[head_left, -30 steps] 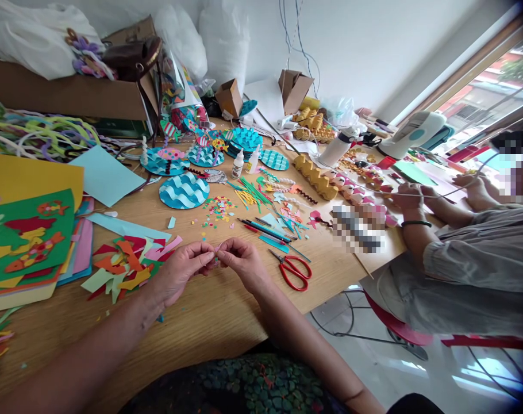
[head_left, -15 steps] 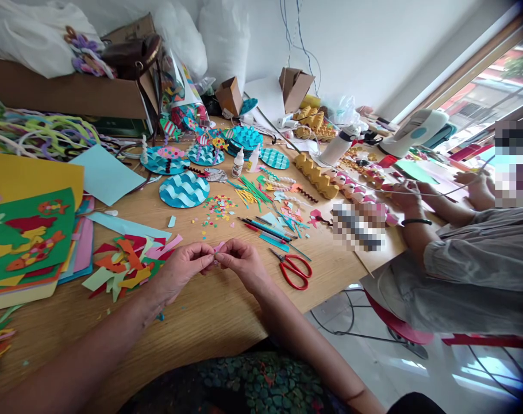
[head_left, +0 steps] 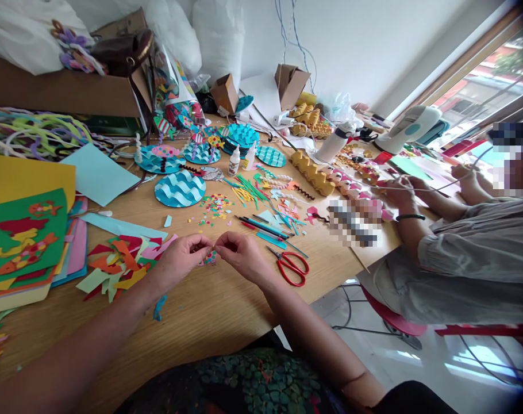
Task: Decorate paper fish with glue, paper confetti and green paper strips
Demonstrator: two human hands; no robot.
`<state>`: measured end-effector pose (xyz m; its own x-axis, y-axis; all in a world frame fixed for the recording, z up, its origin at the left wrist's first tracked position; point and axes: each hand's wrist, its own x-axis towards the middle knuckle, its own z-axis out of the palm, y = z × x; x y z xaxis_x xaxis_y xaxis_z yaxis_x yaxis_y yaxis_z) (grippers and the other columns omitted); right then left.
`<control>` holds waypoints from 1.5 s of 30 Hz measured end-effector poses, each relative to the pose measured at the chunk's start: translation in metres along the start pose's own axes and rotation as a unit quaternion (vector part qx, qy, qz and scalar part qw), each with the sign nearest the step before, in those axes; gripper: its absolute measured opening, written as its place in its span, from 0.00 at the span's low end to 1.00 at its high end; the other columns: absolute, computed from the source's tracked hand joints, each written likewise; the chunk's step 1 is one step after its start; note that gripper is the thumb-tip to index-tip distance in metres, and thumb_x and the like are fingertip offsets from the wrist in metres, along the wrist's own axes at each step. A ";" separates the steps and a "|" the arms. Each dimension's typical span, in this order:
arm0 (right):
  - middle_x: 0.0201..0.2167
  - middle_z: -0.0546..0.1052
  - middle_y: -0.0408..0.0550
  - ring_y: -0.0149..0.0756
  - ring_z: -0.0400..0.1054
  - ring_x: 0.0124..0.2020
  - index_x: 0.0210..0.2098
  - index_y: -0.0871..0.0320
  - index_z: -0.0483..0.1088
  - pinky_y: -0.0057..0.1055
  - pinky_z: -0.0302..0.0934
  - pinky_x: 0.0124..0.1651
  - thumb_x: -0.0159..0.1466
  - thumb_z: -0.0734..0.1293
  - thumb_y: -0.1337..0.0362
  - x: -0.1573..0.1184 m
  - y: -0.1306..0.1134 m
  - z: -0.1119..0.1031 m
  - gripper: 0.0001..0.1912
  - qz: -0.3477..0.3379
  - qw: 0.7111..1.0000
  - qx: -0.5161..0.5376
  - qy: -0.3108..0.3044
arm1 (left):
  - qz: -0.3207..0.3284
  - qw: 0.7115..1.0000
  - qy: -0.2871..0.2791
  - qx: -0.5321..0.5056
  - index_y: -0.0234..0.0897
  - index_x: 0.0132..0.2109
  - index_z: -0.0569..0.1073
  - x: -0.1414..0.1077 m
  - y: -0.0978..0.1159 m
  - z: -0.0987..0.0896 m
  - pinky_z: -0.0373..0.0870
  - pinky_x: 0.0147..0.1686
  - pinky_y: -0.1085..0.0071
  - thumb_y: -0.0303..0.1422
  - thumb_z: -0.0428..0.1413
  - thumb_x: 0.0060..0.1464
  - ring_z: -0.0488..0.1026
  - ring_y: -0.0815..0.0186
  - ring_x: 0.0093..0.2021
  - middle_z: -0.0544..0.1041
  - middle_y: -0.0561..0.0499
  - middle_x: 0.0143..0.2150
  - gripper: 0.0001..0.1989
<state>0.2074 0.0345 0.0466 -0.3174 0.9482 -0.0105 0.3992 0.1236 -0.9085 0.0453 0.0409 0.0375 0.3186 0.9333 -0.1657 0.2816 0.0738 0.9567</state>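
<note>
My left hand [head_left: 186,256] and my right hand [head_left: 239,257] meet above the table, thumbs and forefingers pinched with the tips almost touching. Whatever lies between the fingertips is too small to make out. Just below them shows a pink piece with coloured dots [head_left: 210,258], partly covered by my left hand; I cannot tell whether it is held or lying on the table. Red-handled scissors [head_left: 292,268] lie to the right of my right hand. Beyond my hands are small coloured paper dots [head_left: 218,206] and several pens [head_left: 264,228]. Coloured paper scraps [head_left: 123,259] lie left of my left hand.
Blue wavy discs [head_left: 180,188] and small glue bottles [head_left: 234,161] stand farther back. Coloured sheets [head_left: 24,230] are stacked at left, near a pale blue sheet [head_left: 98,175]. At right, another person [head_left: 455,247] holds a cord, beside egg-carton strips [head_left: 313,174].
The pink piece, earlier between my fingertips, now shows lower, beneath them. My fingertips have come together in a pinch. The view has shifted slightly.
</note>
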 end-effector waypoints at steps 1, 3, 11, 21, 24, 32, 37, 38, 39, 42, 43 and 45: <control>0.17 0.63 0.37 0.23 0.53 0.20 0.25 0.60 0.67 0.22 0.46 0.23 0.56 0.62 0.67 0.002 0.000 -0.001 0.05 0.003 1.000 -0.004 -0.005 | 0.001 1.000 -0.005 0.004 0.36 0.26 0.71 0.001 0.001 0.000 0.59 0.22 0.76 0.38 0.55 0.44 0.64 0.71 0.22 0.68 0.57 0.19 0.09; 0.17 0.63 0.37 0.23 0.53 0.20 0.25 0.61 0.67 0.22 0.46 0.23 0.55 0.62 0.68 0.005 -0.001 -0.004 0.04 0.009 1.000 -0.014 -0.008 | 0.003 1.000 -0.016 0.009 0.35 0.28 0.71 0.004 0.001 0.000 0.60 0.22 0.77 0.38 0.54 0.44 0.64 0.71 0.22 0.67 0.57 0.20 0.10; 0.20 0.65 0.38 0.23 0.55 0.22 0.26 0.62 0.69 0.21 0.48 0.25 0.56 0.62 0.70 0.012 0.007 -0.006 0.05 0.040 0.997 -0.059 -0.007 | 0.047 0.993 -0.004 0.106 0.36 0.32 0.71 0.009 -0.006 -0.006 0.65 0.27 0.74 0.37 0.50 0.48 0.69 0.68 0.28 0.72 0.54 0.27 0.10; 0.29 0.76 0.47 0.29 0.65 0.29 0.30 0.60 0.73 0.24 0.52 0.30 0.58 0.61 0.69 0.016 0.018 0.008 0.08 0.045 0.962 -0.267 -0.021 | 0.230 0.916 0.029 0.328 0.37 0.32 0.68 -0.007 -0.033 -0.009 0.64 0.31 0.72 0.26 0.44 0.53 0.70 0.67 0.31 0.73 0.52 0.29 0.09; 0.30 0.76 0.48 0.30 0.66 0.31 0.32 0.60 0.73 0.25 0.53 0.32 0.59 0.61 0.67 0.016 0.020 0.010 0.09 0.036 0.954 -0.296 -0.025 | 0.255 0.901 0.030 0.348 0.36 0.33 0.67 -0.009 -0.035 -0.008 0.65 0.31 0.72 0.25 0.43 0.54 0.70 0.67 0.31 0.72 0.52 0.29 0.09; 0.33 0.77 0.48 0.31 0.67 0.33 0.33 0.59 0.72 0.25 0.53 0.33 0.60 0.60 0.66 0.016 0.020 0.013 0.09 0.042 0.942 -0.332 -0.032 | 0.269 0.889 0.041 0.368 0.37 0.35 0.67 -0.011 -0.038 -0.005 0.66 0.33 0.71 0.24 0.44 0.54 0.70 0.66 0.33 0.72 0.51 0.31 0.09; 0.33 0.77 0.47 0.30 0.68 0.33 0.33 0.58 0.72 0.24 0.53 0.33 0.59 0.60 0.66 0.016 0.020 0.015 0.09 0.048 0.936 -0.346 -0.030 | 0.275 0.884 0.050 0.376 0.37 0.35 0.67 -0.010 -0.043 -0.005 0.67 0.34 0.70 0.25 0.44 0.55 0.70 0.65 0.34 0.73 0.50 0.32 0.08; 0.33 0.77 0.47 0.30 0.68 0.33 0.33 0.58 0.72 0.24 0.53 0.33 0.59 0.60 0.66 0.016 0.020 0.015 0.09 0.049 0.935 -0.349 -0.029 | 0.274 0.883 0.050 0.377 0.37 0.35 0.67 -0.010 -0.043 -0.005 0.67 0.34 0.70 0.25 0.44 0.55 0.70 0.65 0.34 0.73 0.50 0.32 0.08; 0.34 0.77 0.47 0.31 0.68 0.33 0.33 0.58 0.72 0.24 0.53 0.33 0.59 0.59 0.66 0.015 0.020 0.015 0.09 0.051 0.934 -0.352 -0.027 | 0.273 0.884 0.050 0.377 0.37 0.36 0.67 -0.010 -0.043 -0.005 0.67 0.34 0.70 0.25 0.44 0.55 0.70 0.65 0.34 0.73 0.50 0.32 0.08; 0.35 0.76 0.48 0.31 0.68 0.34 0.34 0.58 0.72 0.25 0.53 0.33 0.59 0.59 0.66 0.015 0.018 0.016 0.10 0.056 0.931 -0.358 -0.027 | 0.273 0.884 0.048 0.375 0.37 0.36 0.67 -0.010 -0.043 -0.006 0.67 0.34 0.71 0.25 0.45 0.55 0.71 0.66 0.34 0.73 0.50 0.32 0.08; 0.35 0.76 0.48 0.31 0.68 0.34 0.34 0.58 0.72 0.25 0.53 0.33 0.59 0.59 0.66 0.015 0.018 0.016 0.10 0.059 0.931 -0.360 -0.029 | 0.275 0.884 0.048 0.375 0.37 0.36 0.67 -0.010 -0.043 -0.006 0.67 0.34 0.71 0.25 0.44 0.55 0.71 0.66 0.34 0.73 0.50 0.32 0.08; 0.35 0.76 0.48 0.31 0.68 0.35 0.35 0.58 0.71 0.25 0.54 0.34 0.59 0.59 0.66 0.015 0.016 0.016 0.10 0.068 0.928 -0.364 -0.034 | 0.279 0.883 0.047 0.374 0.37 0.36 0.67 -0.011 -0.043 -0.006 0.67 0.34 0.71 0.25 0.44 0.55 0.71 0.66 0.34 0.73 0.50 0.32 0.08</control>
<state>0.1957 0.0463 0.0250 -0.2662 0.9517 -0.1531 0.9073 0.1937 -0.3733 0.0249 0.0299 -0.0002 0.5297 0.7792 0.3352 0.6354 -0.6263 0.4517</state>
